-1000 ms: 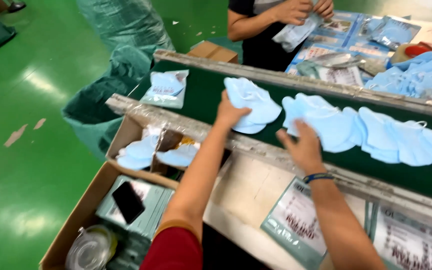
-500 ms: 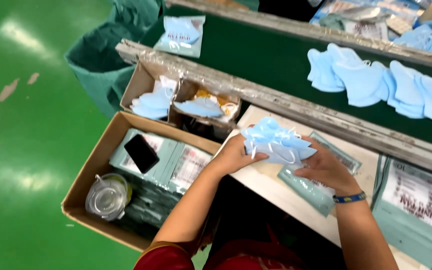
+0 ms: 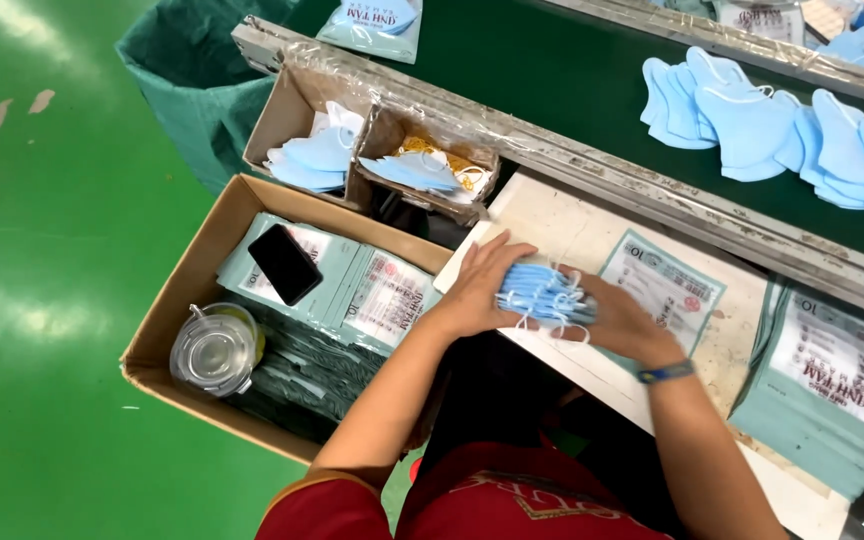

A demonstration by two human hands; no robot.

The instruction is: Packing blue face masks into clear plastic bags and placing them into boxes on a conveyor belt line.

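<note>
Both hands at the near edge of the white counter [image 3: 562, 225]. My left hand [image 3: 479, 290] and right hand [image 3: 624, 322] press a stack of light-blue masks [image 3: 542, 293] between them; fingers of both are curled in, pinching the stack from either side, white ear loops sticking out. A band sits on my right wrist.

Packages: one flat pale-green pouch [image 3: 667, 288] with a red-and-white printed label lies on the counter just beside my right hand, partly under it. A pile of the same green pouches [image 3: 832, 395] sits at the far right of the counter. On the dark green belt [image 3: 552, 80] beyond the metal rail, a filled clear-fronted pouch [image 3: 372, 22] lies at the top edge, and a row of loose blue masks [image 3: 752, 120] overlaps along the right.

Containers: large cardboard box [image 3: 187, 290] on the green floor to my left, holding stacked green pouches [image 3: 352, 295], a black phone [image 3: 284, 263] lying on top of them, and a clear lidded jar [image 3: 214, 350] in the near corner. Two small cardboard trays fixed below the rail: left tray [image 3: 277, 115] holds blue and white masks; right tray [image 3: 387, 135] holds a few masks and something yellow, too small to tell. A green sack [image 3: 192, 80] stands behind the trays.
</note>
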